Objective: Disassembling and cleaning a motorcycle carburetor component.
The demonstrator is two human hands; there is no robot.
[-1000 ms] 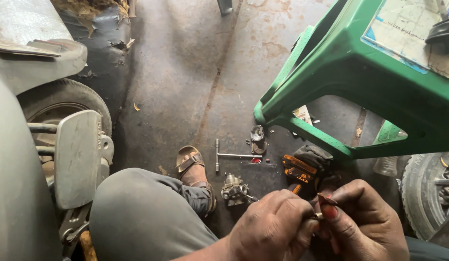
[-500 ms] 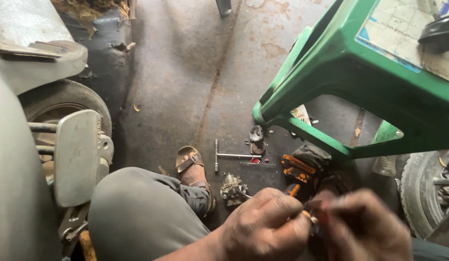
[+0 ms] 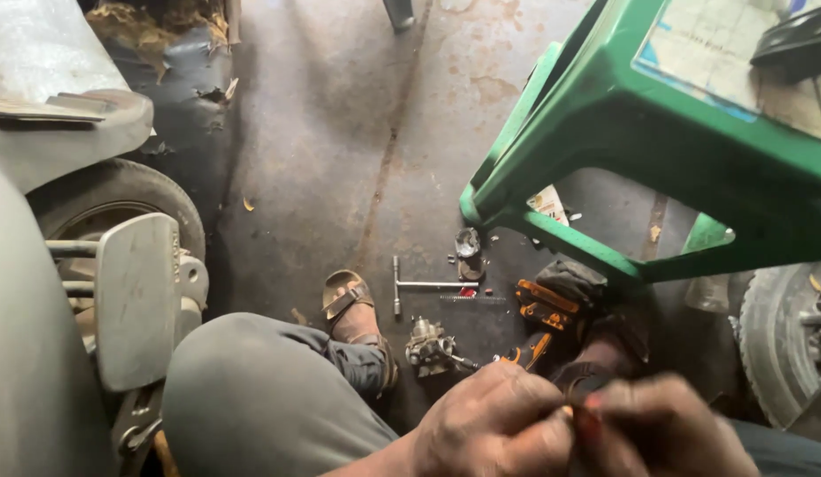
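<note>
Head view looks down at a stained concrete floor [image 3: 340,132], with a grey vehicle body [image 3: 22,353] and its tyre [image 3: 119,199] at the left and a green plastic stool [image 3: 658,141] tipped over the far right, another tyre [image 3: 777,344] just beyond it at the right edge. The person's bent knee in grey trousers [image 3: 260,397] fills the near middle, and a sandalled foot [image 3: 353,314] rests on the floor past it. Scattered between foot and stool lie a T-handle wrench [image 3: 419,284], a small metal engine part [image 3: 431,346], an orange tool [image 3: 545,305] and an orange-handled screwdriver [image 3: 525,353]. At the near edge the left hand [image 3: 494,424] and right hand [image 3: 667,433] meet, fingers pinched together on a small piece with a red tip [image 3: 592,408]; both hands are blurred, so what the piece is cannot be told. Judging from this, the part on the floor looks already taken off and set aside, with tools lying unused, while the fiddly work on the small piece is in hand and unfinished.
</note>
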